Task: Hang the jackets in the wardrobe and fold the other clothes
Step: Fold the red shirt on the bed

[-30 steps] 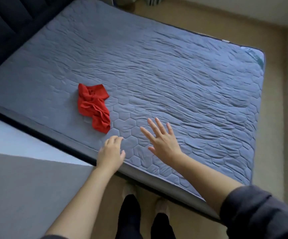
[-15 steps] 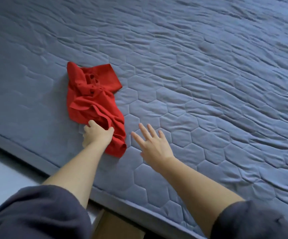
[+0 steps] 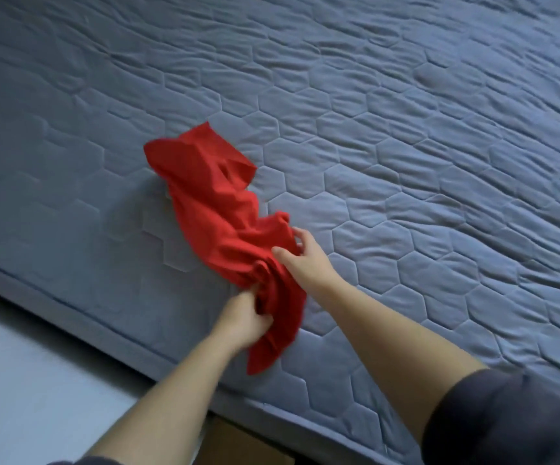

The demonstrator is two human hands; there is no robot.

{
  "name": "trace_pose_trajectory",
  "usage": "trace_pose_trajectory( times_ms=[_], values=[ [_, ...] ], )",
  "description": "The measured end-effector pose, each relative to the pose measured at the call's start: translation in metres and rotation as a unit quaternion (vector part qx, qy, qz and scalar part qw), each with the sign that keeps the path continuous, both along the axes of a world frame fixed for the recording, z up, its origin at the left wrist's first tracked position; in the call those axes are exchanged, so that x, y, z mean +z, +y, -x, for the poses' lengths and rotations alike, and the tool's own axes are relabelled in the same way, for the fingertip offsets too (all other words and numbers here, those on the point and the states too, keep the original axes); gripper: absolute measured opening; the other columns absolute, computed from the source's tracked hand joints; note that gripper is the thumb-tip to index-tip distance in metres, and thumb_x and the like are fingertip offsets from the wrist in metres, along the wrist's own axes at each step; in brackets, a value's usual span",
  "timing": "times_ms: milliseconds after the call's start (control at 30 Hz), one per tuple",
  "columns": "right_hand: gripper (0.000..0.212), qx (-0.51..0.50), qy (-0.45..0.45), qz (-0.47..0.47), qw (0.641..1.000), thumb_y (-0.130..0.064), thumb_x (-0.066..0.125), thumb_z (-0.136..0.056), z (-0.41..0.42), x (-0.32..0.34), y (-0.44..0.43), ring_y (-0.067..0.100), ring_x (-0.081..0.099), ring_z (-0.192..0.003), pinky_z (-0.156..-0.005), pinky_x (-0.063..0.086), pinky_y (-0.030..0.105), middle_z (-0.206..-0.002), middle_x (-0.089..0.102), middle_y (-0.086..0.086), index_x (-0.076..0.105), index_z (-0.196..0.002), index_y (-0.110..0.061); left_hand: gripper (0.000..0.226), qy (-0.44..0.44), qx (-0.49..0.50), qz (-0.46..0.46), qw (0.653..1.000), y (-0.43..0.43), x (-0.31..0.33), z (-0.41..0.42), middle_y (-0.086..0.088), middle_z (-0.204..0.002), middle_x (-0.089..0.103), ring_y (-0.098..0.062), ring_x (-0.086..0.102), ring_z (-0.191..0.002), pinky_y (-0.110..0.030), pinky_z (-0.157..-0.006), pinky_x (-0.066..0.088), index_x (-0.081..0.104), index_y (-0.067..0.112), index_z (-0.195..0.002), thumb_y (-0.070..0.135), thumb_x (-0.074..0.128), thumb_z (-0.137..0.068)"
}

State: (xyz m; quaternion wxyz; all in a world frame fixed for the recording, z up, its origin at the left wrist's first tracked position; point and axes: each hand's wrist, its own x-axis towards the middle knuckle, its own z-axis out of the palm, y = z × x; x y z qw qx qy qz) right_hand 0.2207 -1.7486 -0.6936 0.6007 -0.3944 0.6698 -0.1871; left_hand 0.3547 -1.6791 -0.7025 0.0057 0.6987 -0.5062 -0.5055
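Red garment lies crumpled on the grey-blue quilted bed, left of the frame's centre, stretching from a loose end at middle left down toward the mattress's near edge. The left grip, at lower centre, is clenched round a bunched fold of the cloth, whose tail trails just below it. The right grip, just above and to the right, pinches the garment's right edge between thumb and fingers. A dark sleeve covers the right arm at lower right.
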Motion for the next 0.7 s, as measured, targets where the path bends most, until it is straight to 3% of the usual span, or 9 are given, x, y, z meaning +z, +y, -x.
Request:
trace_pose_trajectory(
  times_ms=[67, 167, 300, 367, 433, 533, 600, 700],
  values=[
    [0.039, 0.026, 0.048, 0.003, 0.998, -0.022, 0.069, -0.082, 0.015, 0.004, -0.002, 0.013, 0.063, -0.097, -0.081, 0.047, 0.019, -0.104, 0.066, -0.004, 0.058, -0.119, -0.017, 0.051, 0.023, -0.141, -0.032, 0.989, 0.018, 0.004, 0.025, -0.009, -0.124, 0.064, -0.026, 0.059, -0.115, -0.031, -0.090, 0.047, 0.054, 0.018, -0.129, 0.011, 0.061, -0.079],
    [0.014, 0.041, 0.221, 0.003, 0.974, -0.014, 0.060, -0.087, 0.061, 0.005, 0.008, 0.025, 0.063, -0.097, -0.072, 0.039, 0.023, -0.097, 0.071, 0.007, 0.070, -0.097, -0.013, 0.052, 0.042, -0.259, -0.077, 0.962, 0.043, 0.007, 0.059, -0.010, -0.128, 0.060, -0.027, 0.056, -0.119, -0.032, -0.096, 0.046, 0.050, 0.020, -0.130, 0.018, 0.060, -0.079],
    [0.020, -0.099, 0.352, -0.060, 0.929, -0.013, 0.054, -0.094, 0.149, 0.016, 0.040, 0.033, 0.057, -0.112, -0.086, 0.041, 0.030, -0.112, 0.067, 0.019, 0.068, -0.105, -0.005, 0.033, 0.060, -0.127, -0.082, 0.987, 0.060, 0.006, 0.075, -0.007, -0.114, 0.064, -0.023, 0.058, -0.110, -0.025, -0.087, 0.043, 0.055, 0.015, -0.110, 0.034, 0.065, -0.085],
    [0.020, -0.136, 0.388, -0.067, 0.909, -0.013, 0.055, -0.094, 0.182, 0.025, 0.056, 0.034, 0.056, -0.113, -0.089, 0.040, 0.032, -0.113, 0.067, 0.020, 0.068, -0.105, -0.005, 0.017, 0.021, -0.054, -0.080, 0.995, 0.062, 0.008, 0.076, -0.006, -0.104, 0.064, -0.025, 0.059, -0.103, -0.025, -0.080, 0.040, 0.054, 0.018, -0.092, 0.033, 0.062, -0.089],
    [0.016, -0.112, 0.382, -0.047, 0.916, -0.011, 0.058, -0.092, 0.198, 0.031, 0.069, 0.031, 0.060, -0.105, -0.085, 0.041, 0.031, -0.108, 0.069, 0.017, 0.069, -0.102, -0.006, 0.013, -0.060, -0.064, -0.053, 0.995, 0.062, 0.015, 0.076, -0.004, -0.105, 0.059, -0.026, 0.058, -0.102, -0.029, -0.083, 0.043, 0.048, 0.022, -0.084, 0.029, 0.057, -0.090],
    [0.024, 0.014, 0.309, -0.054, 0.949, -0.006, 0.060, -0.088, 0.203, 0.037, 0.086, 0.024, 0.064, -0.091, -0.072, 0.041, 0.023, -0.104, 0.071, 0.014, 0.068, -0.111, -0.008, 0.014, -0.172, -0.165, 0.102, 0.966, 0.053, 0.032, 0.083, -0.002, -0.108, 0.050, -0.025, 0.055, -0.103, -0.037, -0.082, 0.044, 0.049, 0.023, -0.096, 0.025, 0.056, -0.084],
    [0.025, 0.117, 0.313, -0.059, 0.941, -0.005, 0.058, -0.087, 0.208, 0.038, 0.093, 0.025, 0.065, -0.097, -0.068, 0.037, 0.020, -0.103, 0.072, 0.013, 0.071, -0.108, -0.010, 0.030, -0.193, -0.223, 0.207, 0.933, 0.038, 0.041, 0.096, -0.002, -0.115, 0.050, -0.025, 0.051, -0.110, -0.039, -0.085, 0.045, 0.051, 0.022, -0.109, 0.023, 0.057, -0.080],
    [0.020, 0.143, 0.314, -0.026, 0.938, -0.007, 0.058, -0.088, 0.223, 0.048, 0.098, 0.028, 0.063, -0.098, -0.068, 0.034, 0.022, -0.100, 0.071, 0.013, 0.072, -0.102, -0.009, 0.064, -0.224, -0.338, 0.256, 0.878, 0.011, 0.052, 0.120, -0.006, -0.152, 0.027, -0.026, 0.025, -0.141, -0.043, -0.107, 0.031, 0.036, 0.026, -0.139, 0.021, 0.059, -0.079]
  ],
)
